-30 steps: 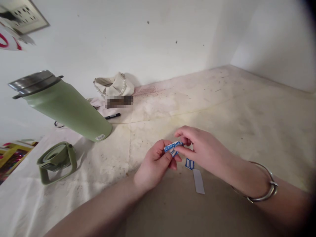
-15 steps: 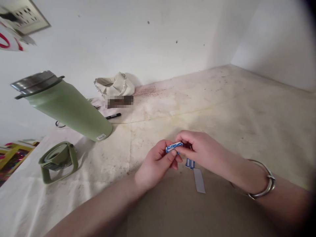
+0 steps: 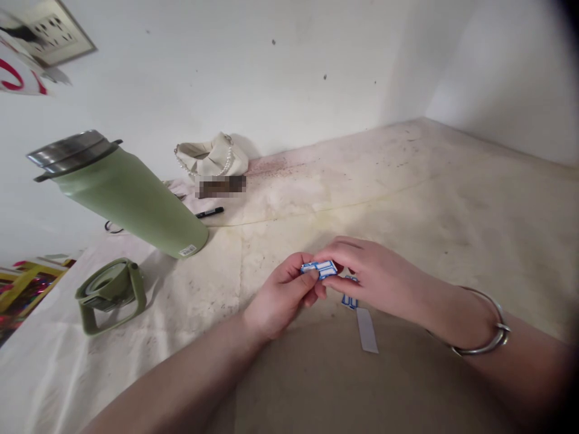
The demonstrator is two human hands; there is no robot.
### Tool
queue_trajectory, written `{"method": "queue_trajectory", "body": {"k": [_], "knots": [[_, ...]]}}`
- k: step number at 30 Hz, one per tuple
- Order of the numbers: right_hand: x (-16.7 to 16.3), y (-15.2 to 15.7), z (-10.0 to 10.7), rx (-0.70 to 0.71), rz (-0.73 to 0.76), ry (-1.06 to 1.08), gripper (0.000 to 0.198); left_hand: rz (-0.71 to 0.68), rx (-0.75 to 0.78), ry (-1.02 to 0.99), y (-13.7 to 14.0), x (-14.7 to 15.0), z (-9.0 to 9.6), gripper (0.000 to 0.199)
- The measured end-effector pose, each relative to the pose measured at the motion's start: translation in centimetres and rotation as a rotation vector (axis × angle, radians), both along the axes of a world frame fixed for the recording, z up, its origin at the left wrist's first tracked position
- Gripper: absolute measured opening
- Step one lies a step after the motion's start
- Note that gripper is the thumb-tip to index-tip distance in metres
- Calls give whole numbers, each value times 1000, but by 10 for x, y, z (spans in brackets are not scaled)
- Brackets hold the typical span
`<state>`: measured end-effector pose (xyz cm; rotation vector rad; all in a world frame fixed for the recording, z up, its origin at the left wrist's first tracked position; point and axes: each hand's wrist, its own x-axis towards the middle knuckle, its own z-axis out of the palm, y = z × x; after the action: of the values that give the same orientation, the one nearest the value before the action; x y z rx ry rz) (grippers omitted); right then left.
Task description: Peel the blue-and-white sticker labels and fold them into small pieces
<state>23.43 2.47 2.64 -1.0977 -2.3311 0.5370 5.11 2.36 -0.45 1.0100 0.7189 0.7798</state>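
My left hand point(image 3: 280, 295) is closed, with its thumb pressed on small white labels with blue borders point(image 3: 326, 269) that look stacked or folded. My right hand point(image 3: 368, 271) has its thumb and fingers closed around the right end of the same labels; its fingertips are partly hidden. Below the right palm, more blue-bordered labels point(image 3: 349, 299) lie on the tabletop, partly covered by that hand. A plain white paper strip point(image 3: 367, 330) lies just in front of them.
On the left stands a green tumbler point(image 3: 131, 199) with a steel rim, and near it a green handled lid point(image 3: 111, 295). Farther back are a black pen point(image 3: 211, 212) and a cream bag point(image 3: 210, 155) with a pearl strap. A pale cloth point(image 3: 289, 205) covers the table up to the wall.
The labels between my hands have turned so their white, blue-framed face shows more. My right fingers have shifted slightly around their end. The view has moved a little.
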Motion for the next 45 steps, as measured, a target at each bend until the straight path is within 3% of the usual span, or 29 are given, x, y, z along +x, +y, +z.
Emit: {"method": "queue_trajectory", "body": {"k": [8, 15, 18, 21, 25, 28, 32, 39, 45], "knots": [[-1, -1, -1, 63, 6, -35, 19, 4, -8, 5, 0, 0, 1, 17], [23, 8, -3, -111, -163, -98, 26, 115, -55, -43, 0, 2, 2, 9], [31, 8, -11, -192, -127, -226, 29, 136, -79, -67, 1, 2, 3, 8], [30, 5, -15, -188, -69, -284, 33, 134, -79, -57, 2, 2, 3, 8], [21, 2, -8, -187, -33, -323, 13, 129, -70, -31, 1, 2, 3, 10], [18, 3, -4, -208, -22, -331, 12, 133, -62, -18, 1, 3, 3, 9], [22, 8, -6, -255, -31, -267, 14, 135, -55, -15, 0, 3, 3, 10], [24, 7, 10, -544, 2, -43, 9, 128, -10, -9, 0, 3, 0, 11], [3, -3, 14, -466, -121, 135, 8, 67, 111, 152, -5, 5, 0, 16]]}}
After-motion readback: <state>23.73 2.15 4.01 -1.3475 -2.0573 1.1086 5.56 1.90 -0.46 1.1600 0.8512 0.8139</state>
